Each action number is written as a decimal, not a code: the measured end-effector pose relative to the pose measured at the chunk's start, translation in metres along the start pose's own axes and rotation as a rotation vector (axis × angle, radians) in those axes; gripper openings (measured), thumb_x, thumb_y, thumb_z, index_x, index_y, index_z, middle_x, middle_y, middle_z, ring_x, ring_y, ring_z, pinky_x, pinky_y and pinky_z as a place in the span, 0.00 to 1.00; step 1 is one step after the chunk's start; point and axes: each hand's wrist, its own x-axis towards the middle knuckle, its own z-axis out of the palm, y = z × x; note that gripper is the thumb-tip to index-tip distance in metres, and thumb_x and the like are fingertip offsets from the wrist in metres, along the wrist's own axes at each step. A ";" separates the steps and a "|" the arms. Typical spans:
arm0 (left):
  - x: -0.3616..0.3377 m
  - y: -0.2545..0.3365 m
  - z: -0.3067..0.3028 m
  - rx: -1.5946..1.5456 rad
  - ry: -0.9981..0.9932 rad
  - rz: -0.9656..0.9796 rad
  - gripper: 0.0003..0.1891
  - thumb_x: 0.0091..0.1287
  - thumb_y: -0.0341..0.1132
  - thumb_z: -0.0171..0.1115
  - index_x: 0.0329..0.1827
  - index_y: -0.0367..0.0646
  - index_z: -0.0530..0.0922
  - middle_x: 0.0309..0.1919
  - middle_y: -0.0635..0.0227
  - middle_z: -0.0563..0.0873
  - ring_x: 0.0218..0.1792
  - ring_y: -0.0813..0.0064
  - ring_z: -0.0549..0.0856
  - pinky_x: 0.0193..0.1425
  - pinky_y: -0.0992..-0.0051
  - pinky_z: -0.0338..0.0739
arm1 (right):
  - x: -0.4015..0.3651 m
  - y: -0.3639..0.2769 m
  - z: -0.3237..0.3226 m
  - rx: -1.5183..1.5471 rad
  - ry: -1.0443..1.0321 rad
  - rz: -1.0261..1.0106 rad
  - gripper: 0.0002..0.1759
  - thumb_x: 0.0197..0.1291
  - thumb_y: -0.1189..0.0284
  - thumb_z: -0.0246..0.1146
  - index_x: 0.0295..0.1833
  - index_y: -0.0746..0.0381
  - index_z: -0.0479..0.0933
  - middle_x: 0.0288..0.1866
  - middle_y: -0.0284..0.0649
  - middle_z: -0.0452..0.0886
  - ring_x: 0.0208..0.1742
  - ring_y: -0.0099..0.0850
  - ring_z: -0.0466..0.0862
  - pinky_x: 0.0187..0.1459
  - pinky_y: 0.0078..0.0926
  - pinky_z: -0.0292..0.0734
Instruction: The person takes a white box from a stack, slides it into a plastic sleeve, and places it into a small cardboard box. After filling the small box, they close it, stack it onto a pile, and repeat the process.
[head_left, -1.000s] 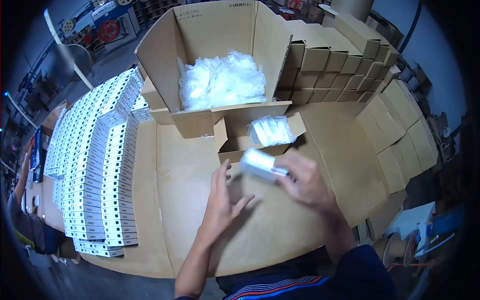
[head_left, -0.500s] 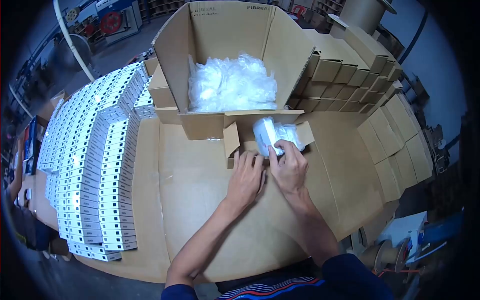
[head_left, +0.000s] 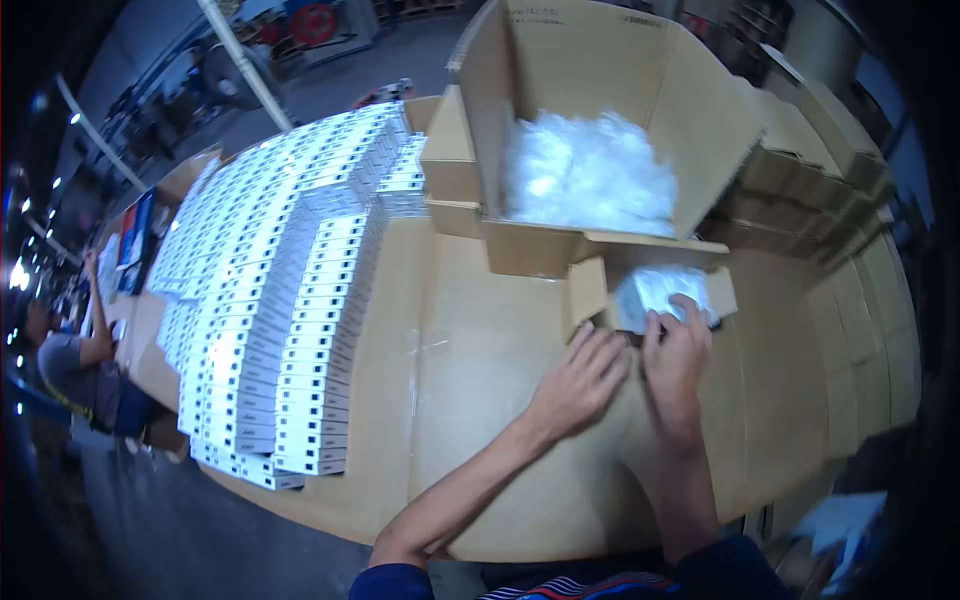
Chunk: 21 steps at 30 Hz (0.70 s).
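A small open cardboard box [head_left: 588, 298] sits on the cardboard-covered table, its end flaps standing up. Inside it lie clear-wrapped white packets [head_left: 655, 288], slightly blurred. My right hand [head_left: 680, 350] has thumb and fingers closed on the near side of a packet at the box opening. My left hand [head_left: 580, 380] rests at the box's near left corner, fingers curled over its edge, with the fingertips partly hidden. Just behind stands a large open carton [head_left: 535, 262] with a heap of clear plastic bags [head_left: 590, 175] in it.
Stacked rows of white boxes [head_left: 310, 340] fill the left side of the table [head_left: 480, 400]. Closed brown cartons [head_left: 790, 190] are piled at the right and back right. Another person [head_left: 80, 360] sits at the far left.
The view has swung left, so things appear farther right. The packet in my right hand has gone from standing tilted above the box to lower among the others. My left hand stays at the box corner.
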 end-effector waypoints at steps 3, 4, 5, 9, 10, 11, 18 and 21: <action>-0.014 -0.005 -0.071 -0.033 0.206 -0.095 0.16 0.55 0.31 0.71 0.47 0.38 0.83 0.51 0.54 0.84 0.55 0.54 0.83 0.62 0.54 0.78 | -0.007 -0.010 -0.028 -0.045 -0.237 -0.010 0.19 0.73 0.65 0.62 0.62 0.62 0.85 0.78 0.49 0.71 0.70 0.50 0.73 0.72 0.47 0.66; -0.015 -0.018 -0.095 0.084 0.268 -0.167 0.11 0.54 0.29 0.70 0.41 0.40 0.84 0.48 0.57 0.85 0.51 0.57 0.84 0.58 0.58 0.80 | -0.010 -0.018 -0.031 -0.042 -0.169 -0.055 0.22 0.72 0.67 0.62 0.68 0.62 0.80 0.79 0.52 0.69 0.72 0.52 0.71 0.73 0.48 0.64; -0.019 -0.038 -0.116 0.151 0.311 -0.248 0.10 0.55 0.27 0.69 0.41 0.40 0.83 0.47 0.57 0.85 0.50 0.57 0.84 0.57 0.58 0.80 | -0.008 -0.026 -0.033 -0.038 -0.102 -0.104 0.28 0.71 0.69 0.62 0.74 0.63 0.74 0.79 0.54 0.68 0.74 0.54 0.70 0.75 0.49 0.63; -0.021 -0.139 -0.183 0.380 0.422 -0.576 0.13 0.64 0.23 0.65 0.51 0.36 0.80 0.49 0.52 0.85 0.53 0.51 0.84 0.60 0.59 0.79 | 0.034 -0.128 -0.039 0.539 -0.134 -0.428 0.33 0.64 0.77 0.61 0.76 0.70 0.67 0.77 0.56 0.70 0.74 0.56 0.70 0.75 0.49 0.62; -0.024 -0.168 -0.190 0.400 0.447 -0.614 0.14 0.64 0.23 0.65 0.53 0.36 0.80 0.50 0.51 0.85 0.54 0.50 0.84 0.60 0.59 0.78 | 0.043 -0.155 -0.029 0.656 -0.239 -0.452 0.32 0.65 0.78 0.59 0.75 0.70 0.66 0.75 0.56 0.72 0.73 0.54 0.71 0.74 0.46 0.64; -0.021 -0.190 -0.198 0.453 0.420 -0.631 0.16 0.65 0.23 0.65 0.56 0.36 0.78 0.51 0.51 0.84 0.55 0.49 0.83 0.61 0.58 0.78 | 0.054 -0.180 -0.006 0.772 -0.321 -0.504 0.32 0.65 0.79 0.59 0.75 0.69 0.65 0.74 0.56 0.72 0.73 0.53 0.72 0.74 0.45 0.65; -0.032 -0.282 -0.210 0.685 0.269 -0.570 0.20 0.62 0.27 0.61 0.59 0.37 0.76 0.49 0.56 0.83 0.58 0.55 0.81 0.59 0.60 0.77 | 0.149 -0.309 0.158 0.758 -0.350 -0.776 0.36 0.60 0.81 0.56 0.76 0.69 0.57 0.60 0.63 0.79 0.61 0.59 0.76 0.65 0.53 0.71; -0.040 -0.285 -0.207 0.776 0.293 -0.531 0.26 0.59 0.25 0.67 0.63 0.39 0.75 0.51 0.58 0.83 0.58 0.55 0.81 0.61 0.58 0.76 | 0.163 -0.325 0.166 0.601 -0.393 -0.807 0.39 0.58 0.80 0.59 0.76 0.70 0.57 0.56 0.63 0.81 0.59 0.58 0.77 0.61 0.53 0.74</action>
